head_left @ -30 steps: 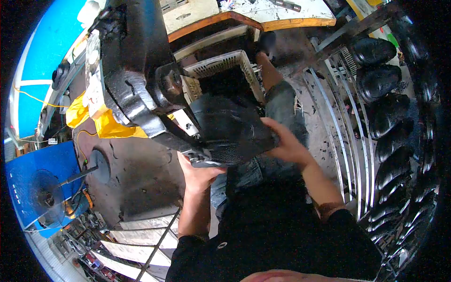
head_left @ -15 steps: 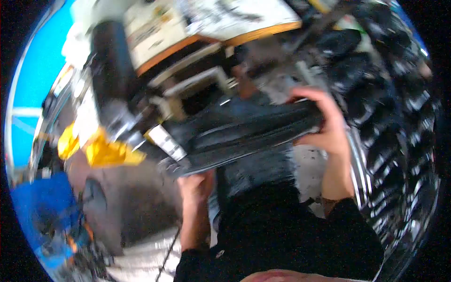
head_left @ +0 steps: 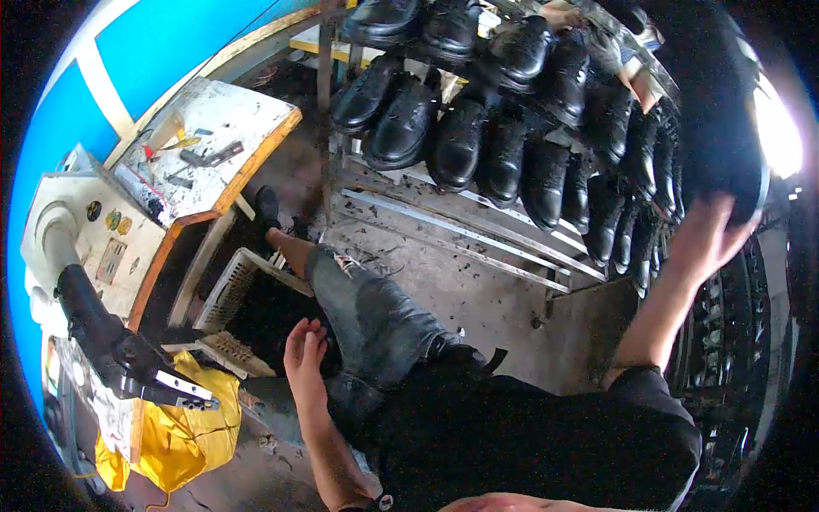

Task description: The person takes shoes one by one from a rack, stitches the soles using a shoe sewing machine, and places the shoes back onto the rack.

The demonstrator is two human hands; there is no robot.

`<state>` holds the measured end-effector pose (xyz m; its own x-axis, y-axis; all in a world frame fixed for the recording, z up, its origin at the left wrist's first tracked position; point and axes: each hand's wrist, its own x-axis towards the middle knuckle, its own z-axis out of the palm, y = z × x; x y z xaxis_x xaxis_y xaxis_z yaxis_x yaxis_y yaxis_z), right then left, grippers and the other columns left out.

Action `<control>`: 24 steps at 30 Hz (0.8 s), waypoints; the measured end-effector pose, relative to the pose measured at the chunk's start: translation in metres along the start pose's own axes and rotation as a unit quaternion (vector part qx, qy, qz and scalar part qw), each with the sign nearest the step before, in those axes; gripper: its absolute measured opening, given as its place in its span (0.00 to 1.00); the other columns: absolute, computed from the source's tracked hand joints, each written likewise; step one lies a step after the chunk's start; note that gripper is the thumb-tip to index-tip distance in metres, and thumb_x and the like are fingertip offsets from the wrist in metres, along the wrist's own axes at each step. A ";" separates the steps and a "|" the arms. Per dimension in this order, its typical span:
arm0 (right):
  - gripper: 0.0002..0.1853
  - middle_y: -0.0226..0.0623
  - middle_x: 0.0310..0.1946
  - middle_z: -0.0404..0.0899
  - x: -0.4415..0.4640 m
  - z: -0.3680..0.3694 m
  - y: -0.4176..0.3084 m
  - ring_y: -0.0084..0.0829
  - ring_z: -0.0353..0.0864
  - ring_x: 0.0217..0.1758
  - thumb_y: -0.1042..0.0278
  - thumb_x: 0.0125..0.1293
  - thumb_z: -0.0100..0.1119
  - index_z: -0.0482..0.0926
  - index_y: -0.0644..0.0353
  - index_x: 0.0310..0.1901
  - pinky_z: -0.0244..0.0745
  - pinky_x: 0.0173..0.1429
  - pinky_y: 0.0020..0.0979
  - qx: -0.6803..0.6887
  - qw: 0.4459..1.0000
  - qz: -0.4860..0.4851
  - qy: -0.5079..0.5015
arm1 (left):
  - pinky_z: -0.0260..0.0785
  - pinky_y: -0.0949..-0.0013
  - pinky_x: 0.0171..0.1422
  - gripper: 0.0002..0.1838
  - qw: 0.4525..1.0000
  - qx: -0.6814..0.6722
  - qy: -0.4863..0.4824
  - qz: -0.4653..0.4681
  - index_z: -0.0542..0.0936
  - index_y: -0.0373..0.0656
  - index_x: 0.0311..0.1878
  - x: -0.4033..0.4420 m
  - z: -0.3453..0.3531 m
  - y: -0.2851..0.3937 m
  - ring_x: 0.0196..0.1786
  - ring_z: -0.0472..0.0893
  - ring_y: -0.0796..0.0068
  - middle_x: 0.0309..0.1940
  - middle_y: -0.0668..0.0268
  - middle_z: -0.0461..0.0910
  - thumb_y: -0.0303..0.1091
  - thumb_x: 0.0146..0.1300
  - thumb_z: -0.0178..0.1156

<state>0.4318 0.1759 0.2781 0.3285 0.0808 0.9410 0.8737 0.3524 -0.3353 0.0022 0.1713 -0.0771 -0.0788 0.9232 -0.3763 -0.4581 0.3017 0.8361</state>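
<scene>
My right hand (head_left: 708, 235) is raised at the far right, gripping one end of a black shoe (head_left: 721, 119) whose long dark underside fills the upper right corner. The shoe is close to the camera and near the rack. My left hand (head_left: 305, 350) hangs over my lap, holding nothing, its fingers loosely bent and open. Rows of black shoes (head_left: 461, 141) stand on the rack in front of me, with the raised shoe partly covering its right end.
To the left stands a white worktable (head_left: 264, 111) with scraps and small tools. A black machine arm (head_left: 98, 320) with a metal tip juts out over a yellow bag (head_left: 196, 427). A light plastic crate (head_left: 226, 290) sits under the table. Metal rails (head_left: 461, 226) run low below the rack.
My view has swung toward the shoe rack. My left hand has let go of the shoe, which both hands held before. My right hand has lifted it up to the right.
</scene>
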 end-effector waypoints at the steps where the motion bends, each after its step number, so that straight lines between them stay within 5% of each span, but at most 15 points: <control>1: 0.25 0.42 0.52 0.79 0.029 -0.018 0.007 0.34 0.79 0.51 0.67 0.65 0.68 0.72 0.69 0.59 0.77 0.58 0.37 -0.026 0.998 -0.045 0.033 | 0.70 0.68 0.64 0.20 1.000 0.001 -0.007 0.001 0.73 0.41 0.66 -0.002 0.006 -0.001 0.59 0.79 0.72 0.59 0.63 0.80 0.36 0.74 0.58; 2: 0.28 0.42 0.52 0.79 0.057 -0.036 0.015 0.32 0.79 0.52 0.65 0.64 0.71 0.71 0.71 0.60 0.77 0.58 0.36 -0.054 0.992 -0.087 0.069 | 0.70 0.68 0.64 0.20 1.000 0.000 -0.018 -0.006 0.74 0.41 0.65 -0.005 0.011 -0.001 0.59 0.80 0.72 0.58 0.63 0.80 0.36 0.74 0.58; 4: 0.31 0.46 0.54 0.79 0.131 -0.091 0.063 0.35 0.80 0.52 0.58 0.57 0.78 0.77 0.71 0.55 0.76 0.60 0.34 -0.366 0.915 -0.160 0.065 | 0.70 0.68 0.64 0.19 0.999 0.000 -0.039 -0.009 0.74 0.41 0.64 -0.006 0.013 -0.005 0.57 0.81 0.72 0.56 0.63 0.81 0.36 0.73 0.59; 7: 0.28 0.51 0.56 0.79 0.184 -0.113 0.119 0.46 0.77 0.60 0.52 0.64 0.69 0.78 0.63 0.58 0.71 0.65 0.42 -0.445 0.872 -0.196 -0.049 | 0.73 0.64 0.64 0.19 0.999 0.018 -0.041 0.015 0.73 0.39 0.63 -0.009 0.020 -0.002 0.56 0.81 0.66 0.56 0.58 0.80 0.37 0.74 0.57; 9: 0.25 0.49 0.58 0.78 0.208 -0.122 0.160 0.47 0.77 0.61 0.58 0.66 0.66 0.76 0.57 0.62 0.71 0.65 0.43 -0.452 0.836 -0.286 -0.125 | 0.72 0.66 0.64 0.18 0.999 0.011 -0.040 0.016 0.74 0.40 0.62 -0.011 0.023 0.003 0.56 0.81 0.69 0.55 0.60 0.81 0.37 0.74 0.58; 12: 0.27 0.50 0.60 0.76 0.206 -0.138 0.226 0.48 0.76 0.62 0.62 0.66 0.66 0.72 0.57 0.65 0.71 0.66 0.42 -0.503 0.818 -0.191 -0.203 | 0.71 0.68 0.64 0.17 0.999 -0.002 -0.031 0.016 0.75 0.40 0.61 -0.015 0.025 0.008 0.56 0.81 0.71 0.54 0.63 0.81 0.36 0.73 0.59; 17: 0.34 0.50 0.64 0.72 0.199 -0.153 0.231 0.50 0.72 0.67 0.66 0.62 0.67 0.67 0.53 0.70 0.70 0.68 0.43 -0.429 0.846 -0.190 -0.252 | 0.71 0.68 0.64 0.17 1.000 0.006 -0.019 0.016 0.75 0.40 0.61 -0.019 0.014 0.001 0.55 0.81 0.71 0.54 0.62 0.81 0.36 0.73 0.59; 20: 0.37 0.52 0.65 0.71 0.221 -0.193 0.256 0.51 0.72 0.67 0.66 0.61 0.69 0.65 0.53 0.72 0.70 0.68 0.45 -0.546 0.777 -0.206 -0.238 | 0.71 0.68 0.64 0.18 1.000 0.010 -0.017 0.013 0.75 0.40 0.61 -0.018 0.009 0.002 0.55 0.81 0.71 0.54 0.62 0.81 0.37 0.73 0.59; 23: 0.40 0.53 0.65 0.71 0.263 -0.272 0.351 0.51 0.72 0.67 0.63 0.60 0.70 0.64 0.54 0.73 0.70 0.67 0.45 -0.555 0.756 -0.157 -0.311 | 0.71 0.68 0.65 0.18 1.000 0.010 -0.019 0.014 0.75 0.40 0.60 -0.016 0.009 0.004 0.56 0.81 0.71 0.55 0.61 0.81 0.37 0.73 0.59; 24: 0.39 0.54 0.64 0.72 0.257 -0.262 0.333 0.51 0.73 0.67 0.64 0.61 0.70 0.64 0.55 0.72 0.70 0.67 0.45 -0.559 0.759 -0.142 -0.301 | 0.71 0.67 0.64 0.18 0.999 0.020 -0.019 0.018 0.74 0.40 0.61 -0.014 0.010 0.005 0.56 0.81 0.69 0.55 0.61 0.81 0.37 0.73 0.59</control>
<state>0.9009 0.0700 0.3964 0.1397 0.6794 0.7204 0.7469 -0.5500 0.3738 0.0101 0.1620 -0.0633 -0.0610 0.9416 -0.3311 -0.4206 0.2766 0.8640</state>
